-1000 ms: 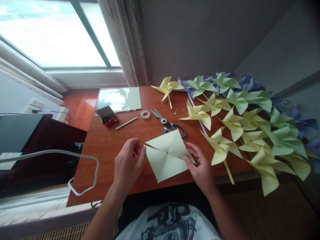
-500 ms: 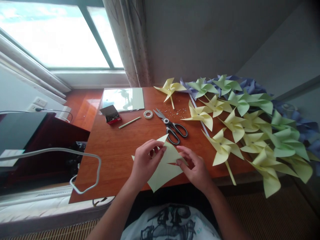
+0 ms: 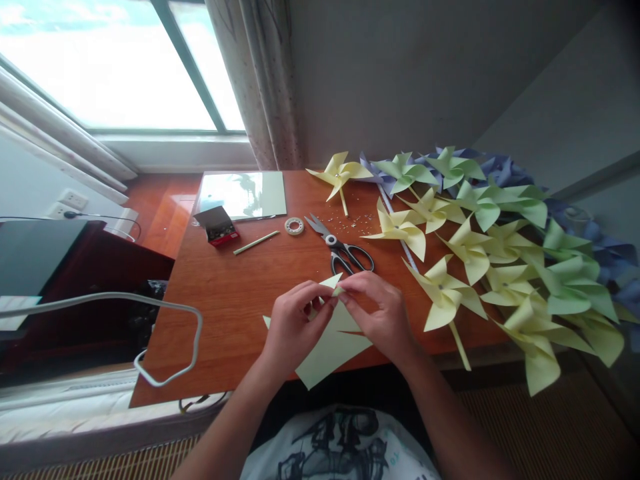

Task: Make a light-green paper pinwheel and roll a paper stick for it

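Note:
A pale yellow-green sheet of paper (image 3: 325, 353), with slits cut in from its corners, is held up near the table's front edge. My left hand (image 3: 295, 320) pinches it between thumb and fingertips. Meeting it there, my right hand (image 3: 383, 307) has thumb and forefinger closed on a paper tip. The fingertips of both hands nearly touch and hide the sheet's middle. Just beyond them lie scissors (image 3: 333, 243) with black and grey handles, blades parted. Left of the scissors are a roll of tape (image 3: 295, 227) and a thin rolled paper stick (image 3: 257, 243).
An open small red-and-black box (image 3: 219, 230) stands near a clear-wrapped paper pack (image 3: 260, 193). Yellow pinwheels (image 3: 443, 287), green pinwheels (image 3: 575, 280) and purple ones crowd the right side. Tiny scraps (image 3: 353, 220) lie by the scissors. A white cable (image 3: 197, 333) loops over the left edge.
My right hand has moved left and up, bringing a paper corner in to meet my left fingertips. My left hand stays in about the same place, still pinching the paper.

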`<state>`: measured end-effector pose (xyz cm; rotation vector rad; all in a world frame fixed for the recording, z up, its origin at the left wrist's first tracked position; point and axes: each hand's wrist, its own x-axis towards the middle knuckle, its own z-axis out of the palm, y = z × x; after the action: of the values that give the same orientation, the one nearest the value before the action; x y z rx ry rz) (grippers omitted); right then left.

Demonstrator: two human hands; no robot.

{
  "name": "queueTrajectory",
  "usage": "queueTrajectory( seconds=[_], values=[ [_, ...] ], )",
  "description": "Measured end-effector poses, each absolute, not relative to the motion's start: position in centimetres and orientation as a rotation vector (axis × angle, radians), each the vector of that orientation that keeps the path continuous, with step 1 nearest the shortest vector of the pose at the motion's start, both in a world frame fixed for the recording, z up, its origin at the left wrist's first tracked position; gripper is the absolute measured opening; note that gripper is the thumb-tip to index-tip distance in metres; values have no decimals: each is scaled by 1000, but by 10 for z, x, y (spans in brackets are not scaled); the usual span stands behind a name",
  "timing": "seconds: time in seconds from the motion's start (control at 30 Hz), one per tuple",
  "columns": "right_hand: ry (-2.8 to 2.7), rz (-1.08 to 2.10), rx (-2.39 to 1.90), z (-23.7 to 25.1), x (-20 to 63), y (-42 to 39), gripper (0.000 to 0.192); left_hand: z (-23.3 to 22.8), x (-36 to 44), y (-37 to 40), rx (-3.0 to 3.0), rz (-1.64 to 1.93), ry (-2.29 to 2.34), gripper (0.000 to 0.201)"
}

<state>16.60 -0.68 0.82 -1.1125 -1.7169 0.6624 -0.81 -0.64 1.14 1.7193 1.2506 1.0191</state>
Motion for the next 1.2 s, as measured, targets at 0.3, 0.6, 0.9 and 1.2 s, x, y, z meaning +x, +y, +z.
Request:
queueTrajectory(
  seconds=[0.3, 0.6, 0.9, 1.2],
  values=[
    [-1644, 622, -1043, 10, 166, -10, 22, 16, -7, -8, 1581, 926, 1220, 12],
    [-1672, 605, -1058, 16, 165, -12, 24, 25, -9, -8, 1288, 946, 1145, 20],
    [-1593, 761, -1166, 20, 165, -12, 15, 15, -10, -5, 1309, 947, 1170, 21],
    [-1338, 1214, -1213, 25, 170, -12, 12, 18, -8, -4, 1285, 910, 1147, 24]
  ],
)
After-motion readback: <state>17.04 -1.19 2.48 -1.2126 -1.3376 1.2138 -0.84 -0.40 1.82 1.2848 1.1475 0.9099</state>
